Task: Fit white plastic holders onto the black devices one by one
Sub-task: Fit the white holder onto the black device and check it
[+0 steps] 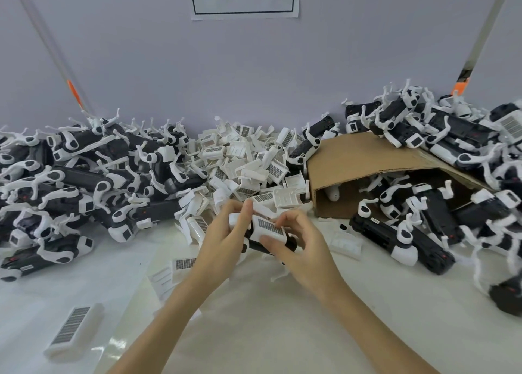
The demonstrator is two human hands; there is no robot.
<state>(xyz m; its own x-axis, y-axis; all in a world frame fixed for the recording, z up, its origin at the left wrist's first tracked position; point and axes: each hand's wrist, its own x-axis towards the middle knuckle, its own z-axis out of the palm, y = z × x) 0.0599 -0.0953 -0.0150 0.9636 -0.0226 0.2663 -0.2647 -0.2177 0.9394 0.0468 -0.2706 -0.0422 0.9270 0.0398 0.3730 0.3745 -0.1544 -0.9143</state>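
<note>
Both hands, the left hand and the right hand, hold one black device above the bench, pressing a white plastic holder on. If it sits crooked, I think it could pop off.

- The heap of holders lies at the back of the table, against the wall.
- One pile of devices is left of it.
- The cardboard box lies right of it, devices inside and on top.
- A single holder lies at front left.
</note>
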